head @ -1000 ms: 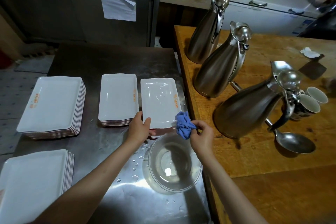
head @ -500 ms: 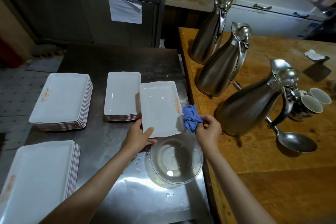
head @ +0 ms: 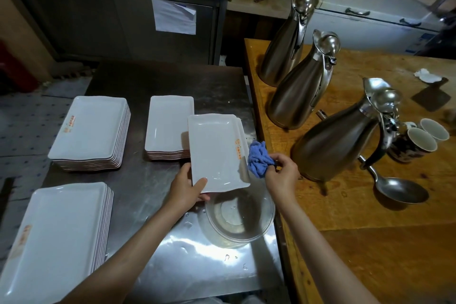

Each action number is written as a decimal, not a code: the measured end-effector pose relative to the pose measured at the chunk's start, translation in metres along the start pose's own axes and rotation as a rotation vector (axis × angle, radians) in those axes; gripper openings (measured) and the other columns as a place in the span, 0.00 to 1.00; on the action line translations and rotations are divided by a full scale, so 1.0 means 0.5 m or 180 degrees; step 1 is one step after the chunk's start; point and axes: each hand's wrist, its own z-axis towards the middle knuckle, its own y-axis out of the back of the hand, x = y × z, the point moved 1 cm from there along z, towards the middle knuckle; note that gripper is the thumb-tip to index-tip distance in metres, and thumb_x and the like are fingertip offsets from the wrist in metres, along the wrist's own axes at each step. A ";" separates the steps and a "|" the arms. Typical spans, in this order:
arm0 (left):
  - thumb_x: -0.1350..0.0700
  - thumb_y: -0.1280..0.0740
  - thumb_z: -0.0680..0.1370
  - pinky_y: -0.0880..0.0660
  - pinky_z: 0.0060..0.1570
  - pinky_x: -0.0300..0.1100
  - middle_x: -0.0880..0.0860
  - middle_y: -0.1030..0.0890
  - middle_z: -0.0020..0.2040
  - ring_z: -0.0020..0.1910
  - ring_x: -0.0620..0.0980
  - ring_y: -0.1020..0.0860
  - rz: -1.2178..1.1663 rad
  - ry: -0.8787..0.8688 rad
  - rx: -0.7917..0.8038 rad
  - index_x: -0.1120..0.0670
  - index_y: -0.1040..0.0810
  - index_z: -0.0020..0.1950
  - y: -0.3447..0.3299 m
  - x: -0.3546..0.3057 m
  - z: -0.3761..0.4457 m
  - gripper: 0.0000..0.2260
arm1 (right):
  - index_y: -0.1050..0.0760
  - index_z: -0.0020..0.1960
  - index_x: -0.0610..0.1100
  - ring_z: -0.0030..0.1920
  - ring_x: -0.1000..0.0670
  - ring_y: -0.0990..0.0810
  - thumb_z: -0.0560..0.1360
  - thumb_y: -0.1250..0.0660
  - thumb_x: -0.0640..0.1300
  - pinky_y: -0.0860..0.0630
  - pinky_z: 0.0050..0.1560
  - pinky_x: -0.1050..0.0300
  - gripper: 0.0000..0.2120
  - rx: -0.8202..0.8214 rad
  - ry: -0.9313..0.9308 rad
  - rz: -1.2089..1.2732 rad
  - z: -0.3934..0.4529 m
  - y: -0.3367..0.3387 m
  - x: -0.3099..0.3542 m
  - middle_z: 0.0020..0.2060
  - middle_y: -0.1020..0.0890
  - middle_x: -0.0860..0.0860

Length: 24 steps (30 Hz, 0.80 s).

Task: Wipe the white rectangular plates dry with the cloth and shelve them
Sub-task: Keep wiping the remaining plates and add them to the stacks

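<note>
Left hand: the left hand (head: 185, 190) grips the near left corner of a white rectangular plate (head: 215, 153), thumb on top and fingers under it.
Right hand: the right hand (head: 281, 173) pinches a crumpled blue cloth (head: 259, 157) with curled fingers. The cloth sits just beside the plate's right edge; I cannot tell if it touches.
Held plate: it is shiny white with a raised rim and a small orange mark near its right edge. It is lifted and tilted a bit over the shiny steel table (head: 153, 180). Another plate edge peeks out behind its far right side.
Clear bowl: a round see-through bowl (head: 239, 217) sits on the table right under the plate's near end, between the two arms. Water drops lie around it.
Plate stacks: a small stack of white plates (head: 169, 126) sits just left of the held plate. A taller stack of wide white plates (head: 91, 131) is further left. A third stack of white plates (head: 54, 237) is near the left bottom corner.
Wooden table: a brown wooden table (head: 370, 229) stands to the right, touching the steel one.
On the wood: three tall silver jugs (head: 306, 96), two cups (head: 419, 142) and a big metal spoon (head: 397, 189).
</note>
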 end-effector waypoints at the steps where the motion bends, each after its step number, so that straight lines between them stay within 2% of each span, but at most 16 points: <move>1: 0.64 0.35 0.78 0.21 0.32 0.45 0.52 0.20 0.51 0.28 0.55 0.19 0.0038 -0.0028 0.0005 0.50 0.32 0.60 0.001 0.001 -0.002 0.15 | 0.23 0.48 0.45 0.51 0.53 0.22 0.72 0.38 0.28 0.20 0.46 0.60 0.14 0.0017 0.0008 -0.0001 -0.001 0.000 -0.001 0.50 0.21 0.49; 8: 0.63 0.34 0.77 0.19 0.37 0.50 0.53 0.19 0.53 0.30 0.54 0.18 0.0320 -0.0141 0.0079 0.49 0.32 0.61 0.000 0.007 -0.019 0.16 | 0.25 0.47 0.47 0.47 0.57 0.25 0.73 0.39 0.28 0.26 0.39 0.70 0.15 0.0033 0.0004 -0.0080 -0.013 0.003 0.000 0.49 0.23 0.50; 10: 0.63 0.35 0.77 0.20 0.34 0.48 0.55 0.19 0.54 0.28 0.53 0.19 0.0370 -0.0168 0.0090 0.50 0.32 0.63 0.000 0.007 -0.024 0.17 | 0.25 0.47 0.47 0.45 0.59 0.26 0.73 0.39 0.28 0.27 0.37 0.70 0.15 0.0039 0.0020 -0.0071 -0.017 0.004 -0.001 0.49 0.23 0.50; 13: 0.63 0.35 0.78 0.24 0.30 0.38 0.56 0.19 0.55 0.27 0.51 0.19 0.0546 -0.0178 0.0105 0.53 0.33 0.67 -0.002 0.002 -0.032 0.18 | 0.24 0.47 0.46 0.46 0.57 0.24 0.73 0.39 0.28 0.25 0.38 0.69 0.14 0.0070 0.0021 -0.0027 -0.019 0.006 -0.007 0.49 0.23 0.50; 16: 0.62 0.36 0.78 0.25 0.28 0.35 0.57 0.18 0.54 0.26 0.49 0.19 0.0727 -0.0259 0.0094 0.54 0.34 0.68 -0.004 -0.003 -0.042 0.19 | 0.24 0.46 0.46 0.49 0.54 0.21 0.73 0.38 0.29 0.22 0.43 0.64 0.14 0.0083 -0.0005 0.0021 -0.020 0.006 -0.019 0.49 0.22 0.49; 19: 0.62 0.36 0.78 0.25 0.29 0.33 0.56 0.18 0.52 0.25 0.48 0.19 0.0921 -0.0371 0.0067 0.54 0.33 0.68 -0.004 -0.007 -0.048 0.18 | 0.24 0.46 0.47 0.49 0.53 0.21 0.73 0.38 0.28 0.20 0.47 0.57 0.14 0.0065 -0.0066 0.0011 -0.021 0.005 -0.026 0.50 0.21 0.48; 24: 0.61 0.38 0.78 0.24 0.31 0.35 0.54 0.18 0.51 0.26 0.49 0.19 0.1188 -0.0537 0.0031 0.54 0.33 0.67 -0.004 -0.010 -0.052 0.17 | 0.23 0.46 0.47 0.50 0.52 0.21 0.73 0.38 0.29 0.19 0.48 0.55 0.14 0.0039 -0.0068 -0.0006 -0.024 0.007 -0.031 0.49 0.21 0.48</move>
